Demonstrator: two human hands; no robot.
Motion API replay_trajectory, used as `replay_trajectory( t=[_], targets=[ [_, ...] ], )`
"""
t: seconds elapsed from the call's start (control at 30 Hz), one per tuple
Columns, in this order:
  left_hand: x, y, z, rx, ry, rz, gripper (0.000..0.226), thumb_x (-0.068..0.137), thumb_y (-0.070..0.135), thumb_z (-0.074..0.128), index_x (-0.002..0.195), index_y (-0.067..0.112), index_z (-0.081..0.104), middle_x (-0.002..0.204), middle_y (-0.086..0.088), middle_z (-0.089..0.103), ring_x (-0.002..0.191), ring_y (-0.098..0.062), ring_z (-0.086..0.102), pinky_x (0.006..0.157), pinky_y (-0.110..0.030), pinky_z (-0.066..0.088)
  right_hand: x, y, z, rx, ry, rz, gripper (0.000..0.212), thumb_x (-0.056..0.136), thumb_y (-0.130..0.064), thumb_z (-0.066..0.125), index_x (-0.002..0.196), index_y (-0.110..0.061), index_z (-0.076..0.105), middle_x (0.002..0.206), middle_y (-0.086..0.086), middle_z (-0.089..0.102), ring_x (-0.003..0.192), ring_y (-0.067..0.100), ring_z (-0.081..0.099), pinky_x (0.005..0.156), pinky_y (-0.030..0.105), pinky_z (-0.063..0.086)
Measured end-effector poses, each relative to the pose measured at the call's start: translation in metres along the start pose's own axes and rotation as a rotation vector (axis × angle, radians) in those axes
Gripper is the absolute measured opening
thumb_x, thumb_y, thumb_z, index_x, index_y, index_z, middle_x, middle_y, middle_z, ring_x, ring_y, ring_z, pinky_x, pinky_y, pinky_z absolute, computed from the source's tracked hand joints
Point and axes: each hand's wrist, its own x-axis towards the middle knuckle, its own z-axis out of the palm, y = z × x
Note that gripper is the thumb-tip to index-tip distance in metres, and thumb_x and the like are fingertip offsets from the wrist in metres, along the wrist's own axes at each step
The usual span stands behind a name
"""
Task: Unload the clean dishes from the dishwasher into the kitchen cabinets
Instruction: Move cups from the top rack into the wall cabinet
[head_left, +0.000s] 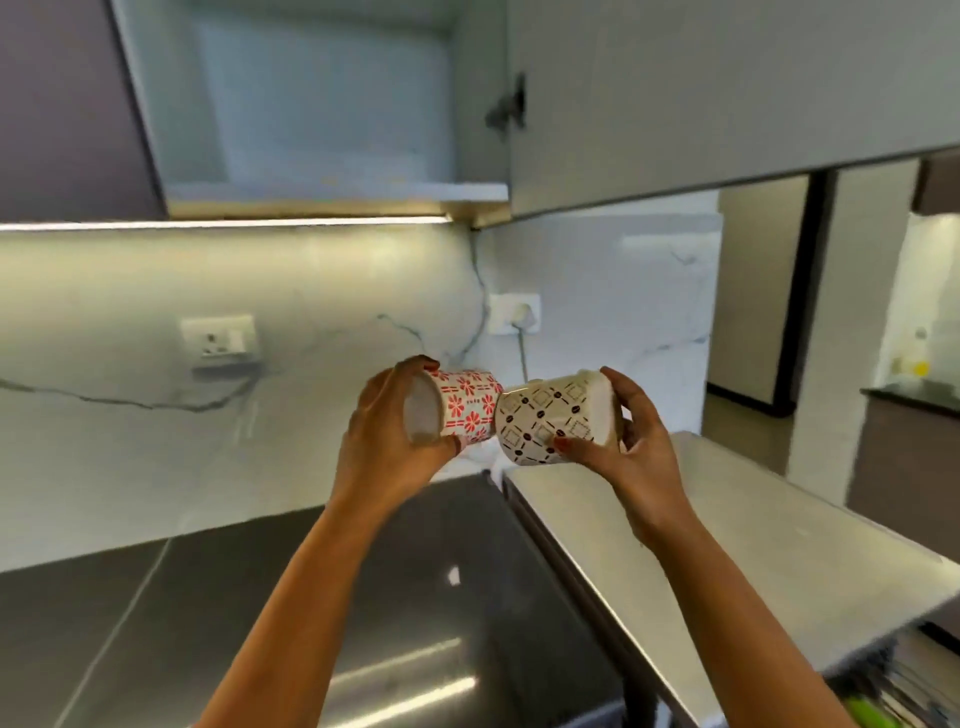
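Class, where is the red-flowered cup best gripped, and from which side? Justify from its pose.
Grip the red-flowered cup round its wall near the mouth, from the left, as the left hand does: it lies sideways, mouth leftward, far end against the black-patterned cup.

Left hand (387, 415) gripping red-patterned cup (470, 408), right hand (631, 441) gripping black-patterned cup (545, 421)

A: Glazed ceramic on both, the red-flowered cup (470, 408) and the black-patterned cup (545, 415): smooth, with a soft sheen.

B: Below, brushed metal for the dark surface (260, 597), streaked with bright reflections.

A: To the right, a paler surface (727, 530), smooth and satiny, material unclear.

B: Behind, a white veined, marble-look wall (130, 467), polished. Above, a matt grey cabinet door (727, 78); smooth pale panels inside the open cabinet (311, 104); white plastic at the socket (218, 338).
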Motion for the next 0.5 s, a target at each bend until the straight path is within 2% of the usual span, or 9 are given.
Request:
replay_trajectory(
  t=[0.1,0.2,0.33,0.5],
  targets=[
    [0.028,0.003,-0.037,0.048,0.141,0.025,0.077,0.064,0.032,0.083,0.130,0.031,0.044,0.134,0.003,0.049,0.118,-0.018,0.050,0.087,-0.025,0.041,0.033,-0.023,0.026,0.010,-0.066,-0.121,0.083,0.065,-0.008,0.084,0.134,-0.034,0.045,0.130,-0.007,0.052,0.116,0.016,0.053,0.087,0.036,0.056],
    [0.060,0.012,-0.074,0.081,0.275,0.054,0.076,0.063,0.032,0.084,0.128,0.031,0.045,0.133,0.003,0.049,0.117,-0.018,0.051,0.085,-0.026,0.044,0.073,-0.049,0.046,0.031,-0.142,-0.230,0.083,0.066,-0.011,0.085,0.134,-0.036,0.043,0.129,-0.009,0.050,0.115,0.014,0.051,0.087,0.042,0.056],
    [0.100,0.030,-0.111,0.115,0.435,0.057,0.076,0.063,0.031,0.085,0.127,0.035,0.043,0.131,0.004,0.049,0.110,-0.015,0.051,0.079,-0.026,0.048,0.125,-0.082,0.066,0.040,-0.190,-0.323,0.087,0.058,-0.027,0.086,0.133,-0.041,0.045,0.131,-0.007,0.051,0.117,0.016,0.051,0.092,0.045,0.053],
    [0.152,0.050,-0.154,0.253,0.504,0.053,0.074,0.070,0.031,0.079,0.132,0.033,0.039,0.134,-0.001,0.046,0.115,-0.024,0.050,0.083,-0.030,0.045,0.198,-0.130,0.109,0.034,-0.172,-0.461,0.090,0.063,-0.020,0.086,0.140,-0.028,0.041,0.137,-0.002,0.047,0.122,0.016,0.049,0.103,0.043,0.045]
  ],
)
